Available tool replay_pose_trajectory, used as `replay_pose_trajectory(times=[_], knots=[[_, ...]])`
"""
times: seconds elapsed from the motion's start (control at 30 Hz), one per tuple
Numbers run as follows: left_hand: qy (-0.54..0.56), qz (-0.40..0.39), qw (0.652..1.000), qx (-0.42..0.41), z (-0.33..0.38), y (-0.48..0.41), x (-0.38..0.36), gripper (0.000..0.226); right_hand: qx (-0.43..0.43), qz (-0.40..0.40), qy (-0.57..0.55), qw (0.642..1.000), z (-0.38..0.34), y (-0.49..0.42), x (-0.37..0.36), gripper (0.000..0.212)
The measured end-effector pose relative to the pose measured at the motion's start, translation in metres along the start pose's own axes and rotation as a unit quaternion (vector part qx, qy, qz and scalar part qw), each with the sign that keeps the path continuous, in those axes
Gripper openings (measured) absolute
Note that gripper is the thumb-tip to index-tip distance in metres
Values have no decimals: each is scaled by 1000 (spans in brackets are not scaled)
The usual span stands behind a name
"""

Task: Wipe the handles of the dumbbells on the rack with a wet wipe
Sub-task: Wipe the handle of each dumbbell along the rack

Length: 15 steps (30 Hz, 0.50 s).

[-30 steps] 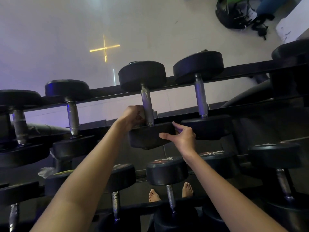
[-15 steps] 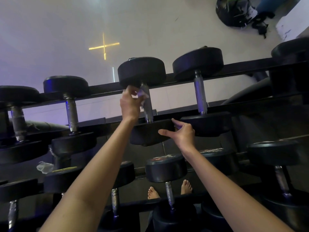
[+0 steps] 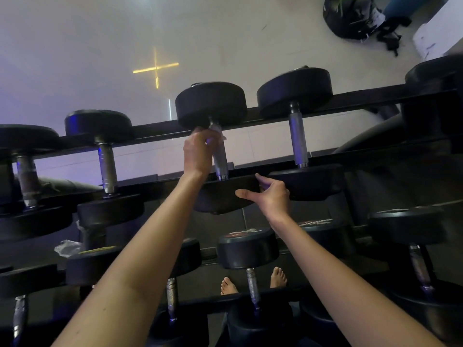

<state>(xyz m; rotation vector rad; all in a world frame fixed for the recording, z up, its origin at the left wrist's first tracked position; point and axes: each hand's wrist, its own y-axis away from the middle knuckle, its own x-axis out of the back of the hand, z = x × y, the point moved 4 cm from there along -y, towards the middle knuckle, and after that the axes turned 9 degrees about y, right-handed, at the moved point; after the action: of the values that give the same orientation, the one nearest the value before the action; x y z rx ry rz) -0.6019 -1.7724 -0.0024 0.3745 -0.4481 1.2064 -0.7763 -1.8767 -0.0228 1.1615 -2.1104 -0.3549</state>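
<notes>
- Held a white wet wipe in the left hand at centre frame, fingers curled round it.
- Pressed that wipe to the top end of the metal handle of the middle dumbbell, right under its far head.
- Rested the right hand against the near head of the same dumbbell, just right of centre, thumb and forefinger stretched out and spread, nothing clasped.
- Found this dumbbell lying across the two rails of the rack, top tier, with a neighbouring dumbbell just beside it on the right.
- Saw a lower-tier dumbbell below the right hand, and two bare feet on the floor at bottom centre.
- Noted a crumpled pale scrap at lower left, a yellow cross on the floor at upper centre, and a dark bag at upper right.
</notes>
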Motion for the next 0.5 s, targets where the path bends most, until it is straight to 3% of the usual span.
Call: replay_pose_trajectory(times=[0.13,0.23,0.3,0.4,0.5], knots=[[9,-91,994,57,-9,33,1,5,-2,-9,14,1000,0,0,1,87],[43,-152,978,135,-11,36,6,13,5,-23,30,999,-2,2,1,87],[97,-141,972,159,-5,34,15,16,28,-49,71,996,-6,7,2,86],[174,-100,972,122,17,35,26,7,57,-94,164,980,-11,19,7,80],[221,-131,958,127,31,49,23,6,71,-84,189,976,-16,36,23,64]])
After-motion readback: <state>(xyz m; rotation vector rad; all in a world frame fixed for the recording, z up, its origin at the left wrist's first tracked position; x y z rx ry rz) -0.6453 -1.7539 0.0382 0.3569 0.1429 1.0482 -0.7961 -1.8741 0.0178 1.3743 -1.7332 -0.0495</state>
